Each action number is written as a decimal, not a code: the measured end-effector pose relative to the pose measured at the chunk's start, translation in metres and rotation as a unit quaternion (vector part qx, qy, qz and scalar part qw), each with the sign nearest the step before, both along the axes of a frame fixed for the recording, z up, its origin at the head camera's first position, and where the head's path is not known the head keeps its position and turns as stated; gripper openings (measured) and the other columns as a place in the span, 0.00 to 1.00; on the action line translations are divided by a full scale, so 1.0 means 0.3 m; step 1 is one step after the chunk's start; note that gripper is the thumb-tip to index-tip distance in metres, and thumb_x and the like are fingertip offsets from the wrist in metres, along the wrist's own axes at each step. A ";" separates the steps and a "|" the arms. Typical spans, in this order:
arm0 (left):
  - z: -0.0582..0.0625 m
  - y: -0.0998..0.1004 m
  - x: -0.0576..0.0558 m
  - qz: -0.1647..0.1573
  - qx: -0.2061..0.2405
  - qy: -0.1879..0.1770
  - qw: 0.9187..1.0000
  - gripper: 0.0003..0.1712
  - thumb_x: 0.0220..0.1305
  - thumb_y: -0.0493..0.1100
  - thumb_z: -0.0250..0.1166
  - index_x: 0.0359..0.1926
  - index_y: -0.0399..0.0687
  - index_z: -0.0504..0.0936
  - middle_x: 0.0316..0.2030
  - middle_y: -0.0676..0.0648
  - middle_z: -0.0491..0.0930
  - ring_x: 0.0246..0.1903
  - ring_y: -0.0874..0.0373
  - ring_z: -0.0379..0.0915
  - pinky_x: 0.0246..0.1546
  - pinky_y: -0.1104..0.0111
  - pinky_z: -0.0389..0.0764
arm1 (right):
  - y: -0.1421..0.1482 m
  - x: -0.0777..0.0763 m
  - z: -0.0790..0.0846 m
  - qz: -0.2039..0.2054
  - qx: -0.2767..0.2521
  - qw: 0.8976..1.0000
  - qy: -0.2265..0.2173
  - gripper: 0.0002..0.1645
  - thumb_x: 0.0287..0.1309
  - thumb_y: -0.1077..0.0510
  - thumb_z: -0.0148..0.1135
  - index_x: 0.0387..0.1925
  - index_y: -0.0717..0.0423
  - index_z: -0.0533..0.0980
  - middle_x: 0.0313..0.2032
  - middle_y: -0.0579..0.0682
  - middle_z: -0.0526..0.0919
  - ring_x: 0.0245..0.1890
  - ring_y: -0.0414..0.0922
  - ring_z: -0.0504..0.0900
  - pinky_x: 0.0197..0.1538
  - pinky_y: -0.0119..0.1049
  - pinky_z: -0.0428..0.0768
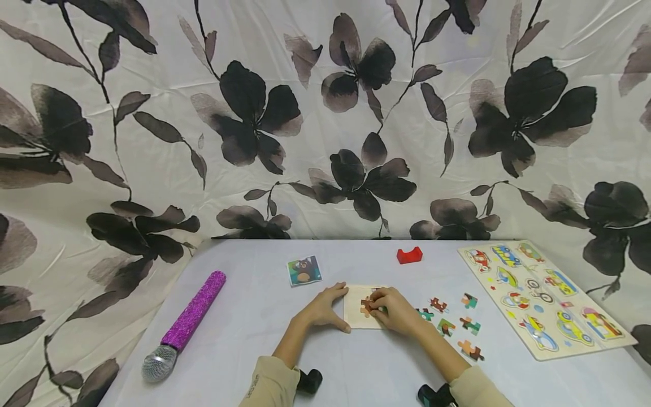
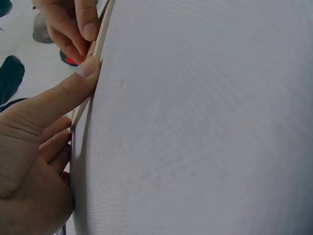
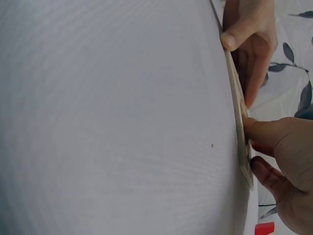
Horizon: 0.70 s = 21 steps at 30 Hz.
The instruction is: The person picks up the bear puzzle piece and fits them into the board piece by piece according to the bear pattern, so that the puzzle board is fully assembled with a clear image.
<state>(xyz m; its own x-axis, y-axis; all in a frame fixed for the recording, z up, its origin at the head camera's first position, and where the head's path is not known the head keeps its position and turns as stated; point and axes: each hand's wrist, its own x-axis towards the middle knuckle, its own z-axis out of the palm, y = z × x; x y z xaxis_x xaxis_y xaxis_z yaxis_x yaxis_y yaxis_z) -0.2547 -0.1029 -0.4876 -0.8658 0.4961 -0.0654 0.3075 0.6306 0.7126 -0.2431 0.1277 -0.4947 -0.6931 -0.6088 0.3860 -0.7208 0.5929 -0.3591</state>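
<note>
A pale wooden puzzle tray [image 1: 358, 323] lies flat in front of me. My left hand [image 1: 324, 307] holds it at its left side, thumb at the near corner and fingers at the far one. In the left wrist view the left thumb [image 2: 58, 100] rests on the tray's near edge. A brown jigsaw piece [image 1: 365, 306] lies inside the frame. My right hand [image 1: 398, 312] is over the tray's right part, thumb and fingertips pinching a jigsaw piece that they mostly hide. Loose jigsaw pieces [image 1: 446, 327] in green, brown and orange lie right of that hand.
A small bear picture card [image 1: 304, 271] lies behind the tray on the left. Further left is a glittery purple microphone [image 1: 193, 314]. A red block [image 1: 409, 255] stands at the back, and a vehicle puzzle board [image 1: 549, 299] covers the table's right side.
</note>
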 end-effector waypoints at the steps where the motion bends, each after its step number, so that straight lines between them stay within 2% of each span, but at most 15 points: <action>1: 0.000 0.001 0.000 -0.002 0.001 0.001 1.000 0.55 0.38 0.47 0.80 0.66 0.36 0.64 0.70 0.40 0.55 0.69 0.38 0.45 0.67 0.45 0.50 | 0.001 -0.001 -0.001 -0.001 -0.002 1.000 -0.001 0.05 0.50 0.67 0.67 0.31 0.66 0.84 0.39 0.56 0.82 0.45 0.55 0.78 0.51 0.49 0.76; 7: -0.002 0.011 0.002 0.005 0.014 0.016 1.000 0.48 0.44 0.49 0.76 0.64 0.37 0.67 0.69 0.39 0.57 0.69 0.39 0.47 0.66 0.44 0.50 | 0.011 -0.011 -0.013 -0.005 -0.015 1.000 -0.014 0.06 0.51 0.65 0.67 0.32 0.65 0.84 0.38 0.54 0.82 0.42 0.52 0.79 0.49 0.48 0.76; 11: -0.020 0.032 0.006 0.025 0.027 0.056 0.998 0.42 0.47 0.51 0.73 0.61 0.36 0.71 0.66 0.35 0.62 0.67 0.38 0.52 0.65 0.43 0.53 | 0.018 -0.017 -0.016 -0.001 -0.032 0.999 -0.020 0.08 0.51 0.64 0.67 0.34 0.64 0.84 0.36 0.54 0.84 0.39 0.50 0.81 0.45 0.46 0.78; 15: -0.027 0.057 0.012 0.040 0.036 0.099 0.994 0.36 0.47 0.51 0.73 0.57 0.40 0.76 0.61 0.32 0.66 0.63 0.36 0.56 0.61 0.41 0.59 | 0.022 -0.022 -0.016 0.001 -0.047 0.998 -0.028 0.09 0.50 0.63 0.68 0.35 0.65 0.84 0.35 0.54 0.86 0.38 0.50 0.82 0.44 0.45 0.79; 18: -0.021 0.076 0.015 0.037 0.034 0.120 0.991 0.33 0.46 0.49 0.73 0.55 0.42 0.79 0.57 0.33 0.68 0.60 0.38 0.56 0.59 0.42 0.62 | 0.026 -0.022 -0.009 -0.002 -0.052 0.998 -0.042 0.11 0.50 0.62 0.69 0.36 0.65 0.84 0.37 0.56 0.86 0.40 0.51 0.83 0.44 0.43 0.80; 21: -0.014 0.092 0.017 0.023 0.036 0.118 0.992 0.32 0.46 0.47 0.73 0.54 0.41 0.80 0.55 0.35 0.70 0.59 0.40 0.58 0.59 0.44 0.63 | 0.038 -0.019 0.003 -0.012 -0.063 0.996 -0.062 0.14 0.49 0.63 0.69 0.39 0.67 0.82 0.40 0.58 0.85 0.40 0.53 0.83 0.42 0.42 0.81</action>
